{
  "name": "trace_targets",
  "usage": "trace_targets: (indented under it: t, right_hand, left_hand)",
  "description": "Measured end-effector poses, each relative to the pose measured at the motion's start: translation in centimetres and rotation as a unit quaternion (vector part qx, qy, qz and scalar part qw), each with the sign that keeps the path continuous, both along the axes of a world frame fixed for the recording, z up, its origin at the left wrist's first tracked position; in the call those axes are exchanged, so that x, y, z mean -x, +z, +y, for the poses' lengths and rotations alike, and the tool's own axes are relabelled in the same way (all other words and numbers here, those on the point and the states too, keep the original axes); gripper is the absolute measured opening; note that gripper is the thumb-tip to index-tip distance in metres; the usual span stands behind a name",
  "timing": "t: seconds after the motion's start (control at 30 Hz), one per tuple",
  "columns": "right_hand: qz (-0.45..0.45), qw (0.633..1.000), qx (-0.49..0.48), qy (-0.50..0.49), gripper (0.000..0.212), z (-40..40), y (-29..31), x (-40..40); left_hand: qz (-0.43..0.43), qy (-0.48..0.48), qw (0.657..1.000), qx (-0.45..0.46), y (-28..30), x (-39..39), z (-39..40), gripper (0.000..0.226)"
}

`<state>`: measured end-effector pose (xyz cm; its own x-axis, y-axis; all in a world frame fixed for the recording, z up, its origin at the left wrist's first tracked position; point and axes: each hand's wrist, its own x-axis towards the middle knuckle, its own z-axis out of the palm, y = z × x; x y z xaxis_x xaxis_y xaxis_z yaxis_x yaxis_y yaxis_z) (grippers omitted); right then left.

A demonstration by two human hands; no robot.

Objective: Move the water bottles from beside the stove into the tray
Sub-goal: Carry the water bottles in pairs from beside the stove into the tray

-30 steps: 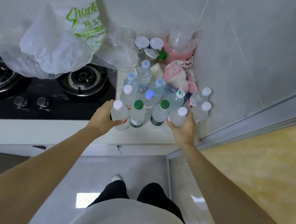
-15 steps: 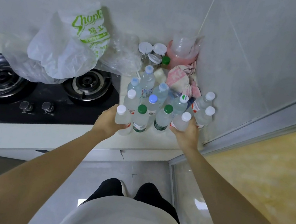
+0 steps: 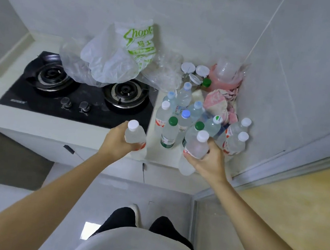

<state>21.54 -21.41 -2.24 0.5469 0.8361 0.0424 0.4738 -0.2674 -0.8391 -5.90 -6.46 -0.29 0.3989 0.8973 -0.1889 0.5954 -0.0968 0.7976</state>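
Lifting step: left hand (image 3: 117,141) and right hand (image 3: 210,161) are each clamped on one white-capped bottle above the worktop (image 3: 161,156) edge (other bottles (image 3: 179,114) remain beside the stove (image 3: 82,99)). Next: carry both to the tray, which is unseen.

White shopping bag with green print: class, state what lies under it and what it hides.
The white shopping bag lies on crumpled clear plastic, overhanging the stove behind its two burners. Anything beneath or inside the bag is covered.
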Motion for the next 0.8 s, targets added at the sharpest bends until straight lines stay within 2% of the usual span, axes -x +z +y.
trace_targets:
  t: [0.17,0.3,0.4,0.63,0.8]
  right_hand:
    - [0.054,0.994,-0.047,0.080,0.056,1.9,2.5,4.8]
    - [0.046,0.981,-0.058,0.178,0.055,4.1,5.4,10.8]
    - [0.040,0.964,-0.064,0.254,0.050,5.8,7.8,16.6]
    - [0.031,0.908,-0.078,0.411,0.056,10.0,11.3,34.5]
    - [0.020,0.857,-0.080,0.508,0.068,11.6,11.6,50.2]
  left_hand:
    - [0.005,0.100,0.995,-0.021,2.8,4.1,-4.5,0.052]
    - [-0.002,0.184,0.982,-0.053,5.3,9.0,-7.5,0.056]
    - [-0.019,0.247,0.965,-0.083,7.6,13.9,-9.5,0.046]
    - [-0.034,0.412,0.899,-0.142,11.2,29.5,-13.4,0.049]
    - [0.021,0.502,0.850,-0.159,12.7,43.0,-16.7,0.047]
